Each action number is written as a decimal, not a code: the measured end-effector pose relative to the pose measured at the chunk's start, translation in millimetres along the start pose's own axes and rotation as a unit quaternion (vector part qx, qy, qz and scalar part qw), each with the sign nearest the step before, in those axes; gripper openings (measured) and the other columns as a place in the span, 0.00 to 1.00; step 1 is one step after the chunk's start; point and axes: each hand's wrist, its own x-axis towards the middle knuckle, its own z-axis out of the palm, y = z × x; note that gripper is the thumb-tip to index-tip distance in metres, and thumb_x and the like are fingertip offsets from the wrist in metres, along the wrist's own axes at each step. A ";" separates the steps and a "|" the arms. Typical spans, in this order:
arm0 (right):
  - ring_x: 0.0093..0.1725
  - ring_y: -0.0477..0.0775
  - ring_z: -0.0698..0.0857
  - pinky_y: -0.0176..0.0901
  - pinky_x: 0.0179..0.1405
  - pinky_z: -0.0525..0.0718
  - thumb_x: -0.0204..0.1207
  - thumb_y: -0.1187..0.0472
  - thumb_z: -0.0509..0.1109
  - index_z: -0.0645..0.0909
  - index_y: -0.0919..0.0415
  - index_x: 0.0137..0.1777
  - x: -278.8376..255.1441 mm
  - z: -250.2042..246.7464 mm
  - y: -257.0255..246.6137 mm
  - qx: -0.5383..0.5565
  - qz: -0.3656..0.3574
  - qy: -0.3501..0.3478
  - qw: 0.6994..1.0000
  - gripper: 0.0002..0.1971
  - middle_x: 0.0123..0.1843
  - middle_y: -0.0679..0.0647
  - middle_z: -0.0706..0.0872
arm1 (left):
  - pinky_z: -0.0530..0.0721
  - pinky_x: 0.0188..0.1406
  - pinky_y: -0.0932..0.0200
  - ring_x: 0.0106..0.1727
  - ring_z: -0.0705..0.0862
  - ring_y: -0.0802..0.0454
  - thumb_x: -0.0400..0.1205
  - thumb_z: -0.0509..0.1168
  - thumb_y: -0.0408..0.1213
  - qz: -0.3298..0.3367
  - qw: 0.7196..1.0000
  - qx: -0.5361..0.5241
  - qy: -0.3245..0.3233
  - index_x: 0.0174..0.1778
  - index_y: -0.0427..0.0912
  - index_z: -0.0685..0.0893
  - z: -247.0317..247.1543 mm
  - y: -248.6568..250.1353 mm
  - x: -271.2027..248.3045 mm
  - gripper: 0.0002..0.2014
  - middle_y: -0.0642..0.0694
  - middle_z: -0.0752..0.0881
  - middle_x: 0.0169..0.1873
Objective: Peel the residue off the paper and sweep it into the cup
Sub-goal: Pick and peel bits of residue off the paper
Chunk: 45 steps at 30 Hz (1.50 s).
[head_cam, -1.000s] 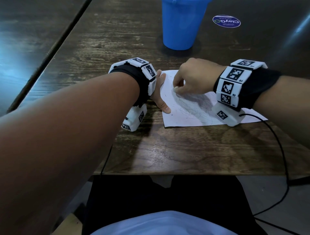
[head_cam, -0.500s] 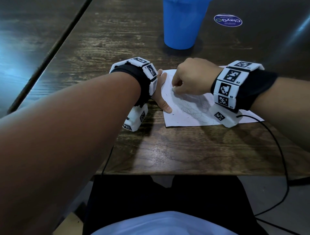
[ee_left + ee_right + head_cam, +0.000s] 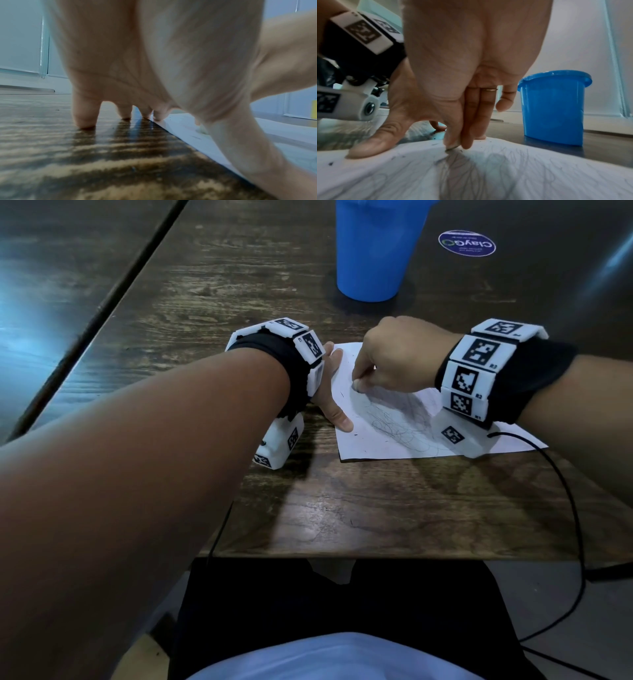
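The white sheet of paper with thin pen scribbles lies flat on the dark wooden table, near the front edge. The right hand is bent over the far left part of the sheet. Its fingers point down and a fingernail scrapes at the paper. The thumb lies flat on the sheet beside them. This hand holds nothing.

The left hand is spread out with straight fingers. Its thumb and one fingertip press on the left edge of the paper, and the other fingertips stand on the wood.

To do this step well, the person should probably keep the left hand pressing down so the sheet cannot slide. The nail should make short, soft scrapes so the paper does not rip. It may help to push the small dark crumbs of residue toward one spot. The tall blue plastic cup stands well apart at the far side, so the crumbs would have a long way to go.

Some things are hard to see. The crumbs are tiny. The top of the cup is cut off in the head view, and nothing shows what is inside it. The right wrist band hides part of the sheet, and the left wrist view is blurry.
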 end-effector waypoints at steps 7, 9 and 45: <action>0.46 0.45 0.83 0.42 0.45 0.77 0.80 0.49 0.72 0.92 0.45 0.57 -8.4 2.0 -2.2 0.006 -0.038 -0.032 0.999 0.10 0.50 0.38 0.92 | 0.54 0.84 0.38 0.88 0.51 0.39 0.65 0.74 0.72 0.009 1.000 -0.014 0.019 0.89 0.45 0.40 -1.5 2.5 -3.2 0.69 0.45 0.44 0.89; 0.45 0.49 0.84 0.44 0.42 0.80 0.80 0.48 0.71 0.91 0.45 0.56 -7.3 2.0 -3.1 -0.015 -0.023 -0.007 1.000 0.10 0.47 0.40 0.91 | 0.58 0.83 0.38 0.87 0.55 0.38 0.64 0.74 0.73 0.010 1.000 -0.014 0.023 0.90 0.44 0.44 -2.0 1.8 -2.8 0.68 0.44 0.50 0.89; 0.41 0.42 0.84 0.39 0.36 0.77 0.79 0.48 0.74 0.93 0.49 0.54 3.8 -5.0 11.1 0.018 0.001 -0.038 0.999 0.10 0.40 0.36 0.88 | 0.52 0.84 0.35 0.89 0.49 0.39 0.51 0.65 0.82 -0.003 1.000 -0.006 -0.003 0.89 0.47 0.36 0.2 -2.1 1.0 0.77 0.47 0.41 0.89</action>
